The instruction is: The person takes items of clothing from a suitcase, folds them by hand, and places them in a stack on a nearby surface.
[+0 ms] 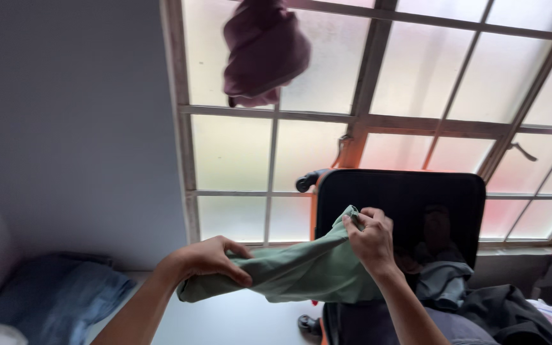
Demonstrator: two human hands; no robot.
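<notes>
A pale green garment [301, 271] is stretched between both hands in front of me. My left hand [215, 259] pinches its lower left end, fingers curled over the cloth. My right hand [370, 237] grips the upper right corner of the same garment, just in front of an open black suitcase [404, 198] with orange trim. The suitcase lid stands upright against the window, and grey and dark clothes [445, 281] lie in its lower half.
A large frosted window with a metal grid [359, 121] fills the background. A maroon garment [263, 51] hangs at the top of it. Blue cloth [65, 297] lies at the lower left by a grey wall [65, 128]. More dark clothing [519, 316] sits at the lower right.
</notes>
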